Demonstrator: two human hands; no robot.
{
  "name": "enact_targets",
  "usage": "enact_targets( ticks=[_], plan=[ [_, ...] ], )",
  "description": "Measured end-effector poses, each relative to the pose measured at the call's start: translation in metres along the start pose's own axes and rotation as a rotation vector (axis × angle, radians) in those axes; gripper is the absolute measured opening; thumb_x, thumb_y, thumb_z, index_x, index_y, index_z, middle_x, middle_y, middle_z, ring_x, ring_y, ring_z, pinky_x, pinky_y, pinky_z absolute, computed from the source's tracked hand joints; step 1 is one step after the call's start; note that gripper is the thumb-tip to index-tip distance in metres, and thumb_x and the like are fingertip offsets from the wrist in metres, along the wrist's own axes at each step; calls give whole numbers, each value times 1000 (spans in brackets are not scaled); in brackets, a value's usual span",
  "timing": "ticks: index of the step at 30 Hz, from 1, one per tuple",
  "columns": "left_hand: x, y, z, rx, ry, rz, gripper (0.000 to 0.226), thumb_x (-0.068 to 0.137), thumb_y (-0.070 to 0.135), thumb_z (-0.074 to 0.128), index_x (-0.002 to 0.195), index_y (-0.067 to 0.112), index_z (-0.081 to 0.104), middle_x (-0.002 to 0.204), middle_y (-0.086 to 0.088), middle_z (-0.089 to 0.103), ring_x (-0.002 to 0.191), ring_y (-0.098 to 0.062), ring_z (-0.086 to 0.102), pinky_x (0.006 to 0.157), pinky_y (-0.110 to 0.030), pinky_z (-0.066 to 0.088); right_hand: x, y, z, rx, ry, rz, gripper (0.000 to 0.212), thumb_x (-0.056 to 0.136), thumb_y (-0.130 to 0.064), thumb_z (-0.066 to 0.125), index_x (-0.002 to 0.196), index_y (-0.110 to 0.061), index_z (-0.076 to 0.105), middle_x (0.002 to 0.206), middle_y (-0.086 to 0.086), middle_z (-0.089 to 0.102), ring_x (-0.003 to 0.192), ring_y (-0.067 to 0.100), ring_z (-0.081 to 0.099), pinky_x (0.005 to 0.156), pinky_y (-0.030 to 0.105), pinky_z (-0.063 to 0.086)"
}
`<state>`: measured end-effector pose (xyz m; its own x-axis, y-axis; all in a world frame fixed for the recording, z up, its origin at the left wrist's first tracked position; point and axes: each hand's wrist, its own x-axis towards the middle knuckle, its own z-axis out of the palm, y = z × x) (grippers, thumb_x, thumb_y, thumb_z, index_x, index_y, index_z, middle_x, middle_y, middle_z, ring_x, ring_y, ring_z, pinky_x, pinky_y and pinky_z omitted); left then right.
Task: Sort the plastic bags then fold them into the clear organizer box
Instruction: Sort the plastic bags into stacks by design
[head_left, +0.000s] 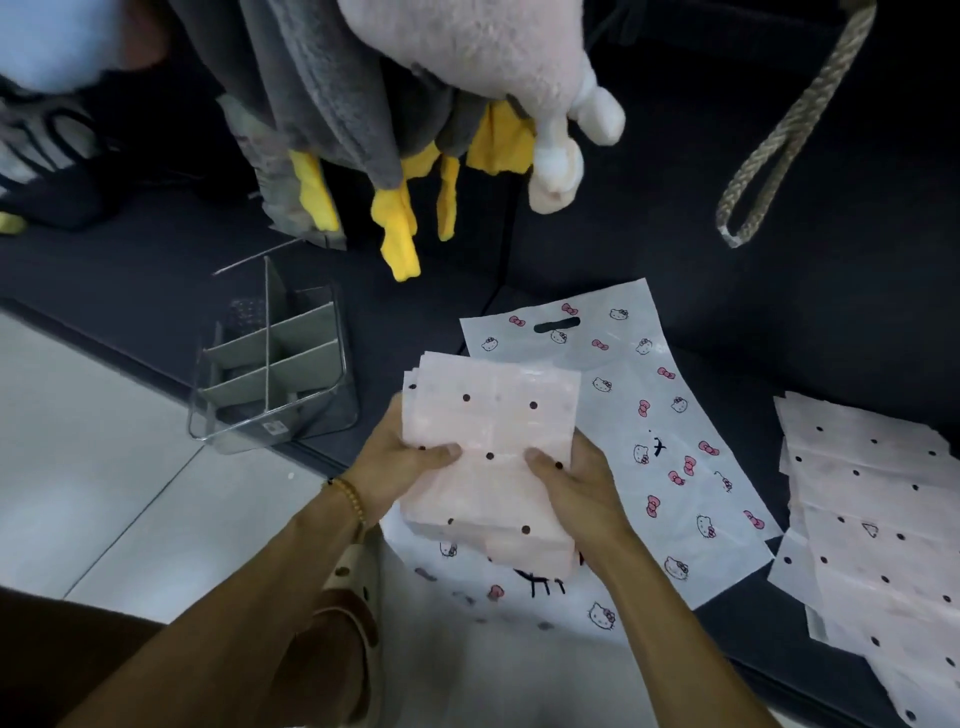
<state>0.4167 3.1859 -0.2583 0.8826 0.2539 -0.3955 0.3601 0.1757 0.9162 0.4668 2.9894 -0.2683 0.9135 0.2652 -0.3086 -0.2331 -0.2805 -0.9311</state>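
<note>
Both hands hold a folded stack of pink bags with black dots (493, 447) just above the dark mat. My left hand (400, 462) grips its left edge, thumb on top. My right hand (576, 483) grips its right edge, thumb on top as well. Under the stack lie white bags printed with cats and pink bows (654, 415), spread flat. Several more pink dotted bags (872, 525) lie unfolded at the right. The clear organizer box (275, 374), with grey dividers, stands to the left of the stack, at the mat's edge.
Plush toys (467, 67) and grey fabric with yellow feet (397, 228) hang over the far side of the dark mat (701, 322). A rope loop (779, 150) dangles at the upper right. Pale floor tiles (88, 467) lie to the left. A beige sandal (353, 597) sits below my left forearm.
</note>
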Motion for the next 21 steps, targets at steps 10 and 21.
enact_targets(
  ticks=[10, 21],
  plan=[
    [67, -4, -67, 292, 192, 122, 57, 80, -3, 63, 127, 19, 41, 115, -2, 57, 104, -19, 58, 88, -33, 50, 86, -8, 83, -84, 38, 40, 21, 96, -16, 50, 112, -29, 54, 98, -19, 59, 89, 1, 56, 70, 16, 41],
    [137, 7, -143, 450, 421, 51, 52, 87, 7, 65, 134, 7, 42, 111, -4, 51, 98, -16, 48, 85, -20, 38, 180, -29, 164, -77, 101, 99, 40, 97, -20, 48, 136, -15, 46, 129, 6, 55, 113, 26, 54, 100, 42, 46]
  ],
)
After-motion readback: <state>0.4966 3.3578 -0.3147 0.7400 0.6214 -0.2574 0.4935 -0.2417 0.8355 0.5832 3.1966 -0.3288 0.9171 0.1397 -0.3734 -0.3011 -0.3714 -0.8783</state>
